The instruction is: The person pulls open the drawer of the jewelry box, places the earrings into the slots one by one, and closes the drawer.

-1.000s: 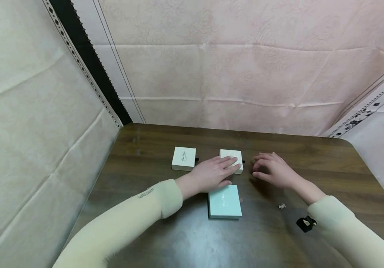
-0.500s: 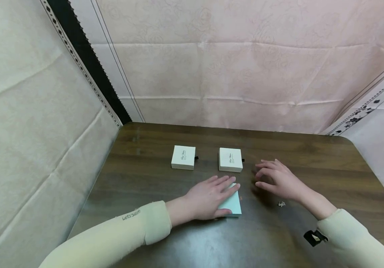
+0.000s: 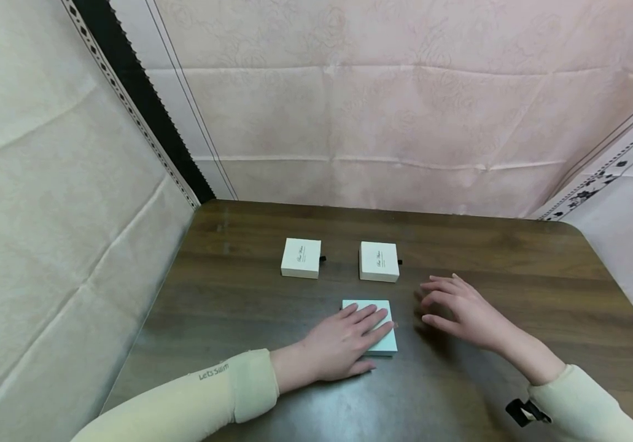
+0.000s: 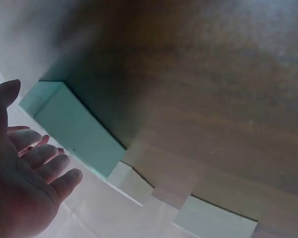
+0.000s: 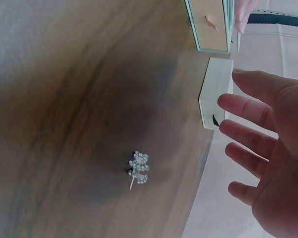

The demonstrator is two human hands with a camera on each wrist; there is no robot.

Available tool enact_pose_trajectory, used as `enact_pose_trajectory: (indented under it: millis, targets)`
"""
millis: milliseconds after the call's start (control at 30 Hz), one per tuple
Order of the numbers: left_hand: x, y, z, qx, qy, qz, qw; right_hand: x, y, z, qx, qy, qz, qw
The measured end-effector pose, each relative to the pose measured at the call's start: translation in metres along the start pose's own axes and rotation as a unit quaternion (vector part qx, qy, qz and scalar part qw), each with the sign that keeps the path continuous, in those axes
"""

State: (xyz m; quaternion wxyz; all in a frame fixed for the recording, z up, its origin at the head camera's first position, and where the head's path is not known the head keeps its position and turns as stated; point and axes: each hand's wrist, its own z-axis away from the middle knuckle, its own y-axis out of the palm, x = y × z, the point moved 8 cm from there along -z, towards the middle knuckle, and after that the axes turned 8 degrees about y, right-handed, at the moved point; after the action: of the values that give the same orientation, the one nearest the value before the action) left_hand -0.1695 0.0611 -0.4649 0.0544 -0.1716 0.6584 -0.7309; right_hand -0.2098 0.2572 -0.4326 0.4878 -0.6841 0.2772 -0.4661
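My left hand (image 3: 341, 344) is spread over a mint-green box (image 3: 385, 347), its fingers extended and overlapping the lid. In the left wrist view the mint box's bare side and end show beside the fingers. My right hand (image 3: 465, 313) hovers over the table to the right, fingers loosely bent and holding nothing. Below it, in the right wrist view, lies a sparkling clustered earring (image 5: 139, 166) with a thin post; in the head view the right hand or arm hides it. That wrist view also shows the mint box's tan end with a small loop (image 5: 211, 22).
Two small white boxes with dark lettering, a left one (image 3: 301, 258) and a right one (image 3: 379, 261), stand behind the mint box, each with a black tab on its right side. The brown wooden table (image 3: 250, 294) ends at a pale cloth backdrop (image 3: 404, 135).
My left hand has moved from the right white box down toward me onto the mint box. The right hand has drifted slightly toward me, and the earring has gone out of sight in the head view.
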Motion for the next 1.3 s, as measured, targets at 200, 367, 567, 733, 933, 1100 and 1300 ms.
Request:
enact_pose_trajectory:
  millis: [200,367,567,733,933,1100,1300]
  targets:
    - [-0.001,0.004,0.000,-0.004,0.000,-0.027,0.9996,0.012,0.000,0.010,-0.028,-0.033,0.024,0.9988]
    - [0.000,0.006,0.000,-0.005,0.003,-0.025,0.9997,0.016,0.002,0.016,-0.023,-0.032,0.035,0.9986]
    - [0.001,0.008,-0.005,-0.011,0.005,-0.021,0.9997,0.017,-0.001,0.023,-0.017,-0.023,0.038,0.9989]
    - [0.002,0.008,-0.013,-0.011,0.007,-0.017,0.9998,0.013,-0.007,0.029,-0.013,-0.008,0.046,0.9988]
    - [0.000,0.006,-0.027,-0.017,0.011,-0.025,0.9995,0.004,-0.014,0.038,-0.030,0.001,0.061,0.9977]
    - [-0.002,0.006,-0.040,-0.015,0.014,-0.034,0.9992,-0.004,-0.022,0.044,-0.054,0.003,0.074,0.9958]
    - [-0.004,0.005,-0.054,-0.012,0.018,-0.041,0.9989,-0.015,-0.034,0.052,-0.064,0.020,0.089,0.9938]
